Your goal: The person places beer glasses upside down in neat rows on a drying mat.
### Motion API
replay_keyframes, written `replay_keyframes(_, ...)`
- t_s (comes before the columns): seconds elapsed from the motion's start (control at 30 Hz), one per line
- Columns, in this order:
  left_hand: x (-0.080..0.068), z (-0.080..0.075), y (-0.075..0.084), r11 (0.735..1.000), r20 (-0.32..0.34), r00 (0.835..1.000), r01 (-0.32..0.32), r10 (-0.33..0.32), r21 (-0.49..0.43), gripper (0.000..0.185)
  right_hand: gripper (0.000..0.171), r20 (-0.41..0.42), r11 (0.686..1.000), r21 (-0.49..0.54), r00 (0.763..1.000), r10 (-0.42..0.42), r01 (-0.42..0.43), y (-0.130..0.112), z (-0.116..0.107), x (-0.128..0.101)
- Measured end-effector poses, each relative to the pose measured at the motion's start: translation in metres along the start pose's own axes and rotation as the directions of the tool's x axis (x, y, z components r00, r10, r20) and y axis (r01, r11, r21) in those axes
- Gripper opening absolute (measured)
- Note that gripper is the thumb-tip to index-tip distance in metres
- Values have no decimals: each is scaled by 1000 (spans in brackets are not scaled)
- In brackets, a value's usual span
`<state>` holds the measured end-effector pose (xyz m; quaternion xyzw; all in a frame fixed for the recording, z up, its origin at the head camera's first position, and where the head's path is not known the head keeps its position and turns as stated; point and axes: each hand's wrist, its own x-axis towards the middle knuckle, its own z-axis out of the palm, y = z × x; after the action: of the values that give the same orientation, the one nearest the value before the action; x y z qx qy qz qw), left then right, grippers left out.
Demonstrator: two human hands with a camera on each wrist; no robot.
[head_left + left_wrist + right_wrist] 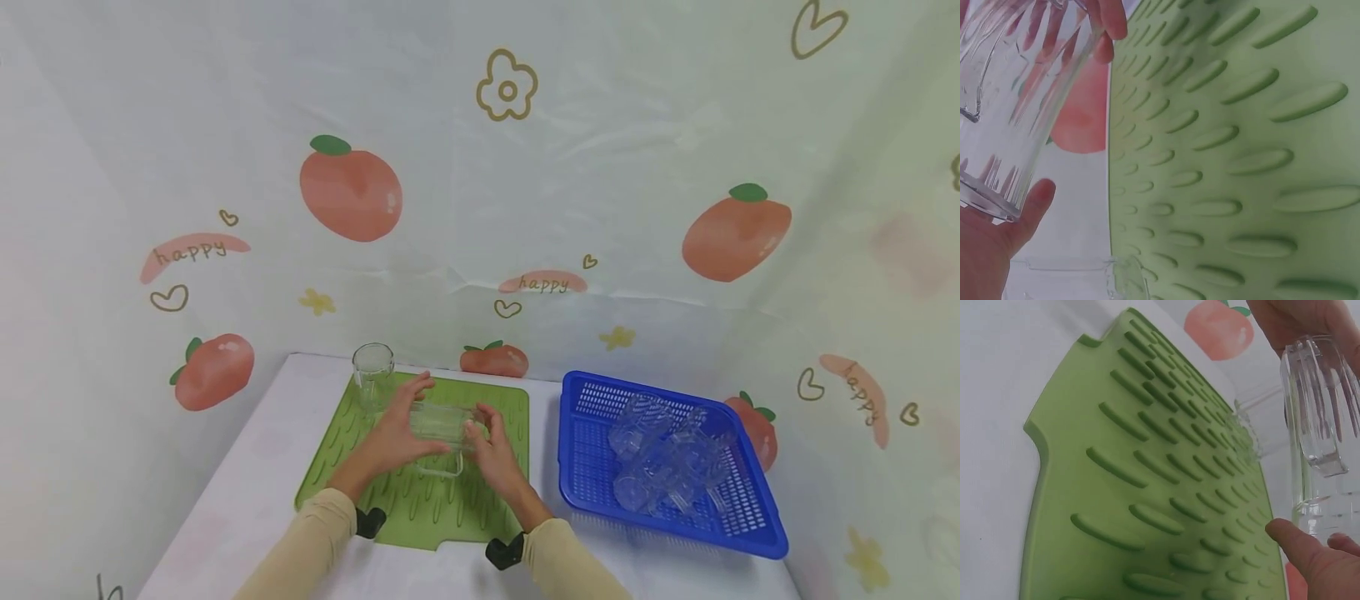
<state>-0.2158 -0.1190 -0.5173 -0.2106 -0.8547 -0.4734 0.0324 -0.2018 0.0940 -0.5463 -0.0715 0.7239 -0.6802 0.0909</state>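
Observation:
Both hands hold a clear glass mug (438, 423) on its side above a green ridged mat (480, 517), its handle (438, 473) toward the person. At the mug's left end, the left hand (395, 433) grips with thumb and fingers spread around it. The right hand (495, 454) grips the opposite end with its fingertips. In the right wrist view the mug's handle (1329, 465) faces the camera, between the two hands. Another clear glass mug (373, 371) stands at the mat's back left corner, behind the left hand.
To the right of the mat sits a blue plastic basket (566, 450) with several clear glass mugs (667, 458) piled inside. A white cloth (247, 508) covers the table. Behind it hangs a white curtain (450, 208) printed with fruit.

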Motion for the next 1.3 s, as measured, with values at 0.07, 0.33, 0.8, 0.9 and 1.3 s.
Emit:
replay_keyframes(0.07,1,1,1,999,-3,1000,-21,21,25,98,60,1,1000,-10,1000,9,-9,0,-1,0)
replay_keyframes(0.33,0,3,2,984,21,993,-117,116,133,78,64,5,998,-38,999,49,-49,-3,-5,-1)
replay_keyframes(0.8,1,1,6,982,41,996,-86,81,165,58,58,65,995,-100,998,27,-20,-2,-12,-6)
replay_keyframes(0.9,2,2,7,982,53,997,-71,62,177,56,56,55,978,-208,998,24,-12,-4,-16,-8)
replay_keyframes(1.3,13,0,10,952,47,996,-88,78,294,52,60,28,849,-528,1000,-11,24,-8,-21,-10)
